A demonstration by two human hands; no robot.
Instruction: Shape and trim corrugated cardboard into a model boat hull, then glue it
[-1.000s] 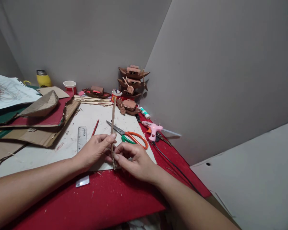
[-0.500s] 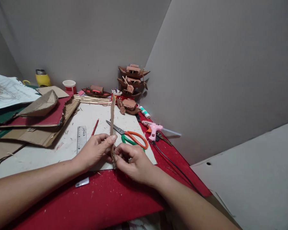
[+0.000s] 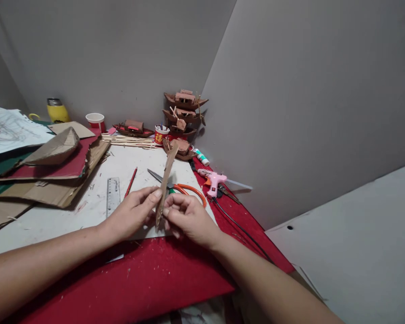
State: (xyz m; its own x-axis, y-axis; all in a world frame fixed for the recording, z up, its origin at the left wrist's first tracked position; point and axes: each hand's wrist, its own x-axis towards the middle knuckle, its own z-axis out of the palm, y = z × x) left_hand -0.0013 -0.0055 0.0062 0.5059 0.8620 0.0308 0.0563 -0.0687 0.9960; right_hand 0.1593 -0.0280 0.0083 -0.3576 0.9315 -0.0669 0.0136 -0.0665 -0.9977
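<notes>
A long narrow strip of brown cardboard [image 3: 166, 175] stands nearly upright over the table, its top leaning to the right. My left hand [image 3: 131, 213] pinches its lower part from the left with thumb and fingers. My right hand [image 3: 186, 217] grips the bottom end from the right, fingers curled. Both hands hover above a white sheet [image 3: 121, 173] lying on the red table cover [image 3: 148, 279]. Orange-and-green scissors [image 3: 180, 189] lie just behind my right hand.
A clear ruler [image 3: 113, 194] and red pencil [image 3: 131, 182] lie on the sheet. A pink glue gun [image 3: 214, 183] with a black cord sits right. Brown model boats [image 3: 184, 112] are stacked at the wall corner. Cardboard pieces [image 3: 50, 171] pile up left, by cups and a yellow mug [image 3: 57, 111].
The strip's top has tilted from upright to the right, and both hands have lifted slightly and shifted back from the table's near edge.
</notes>
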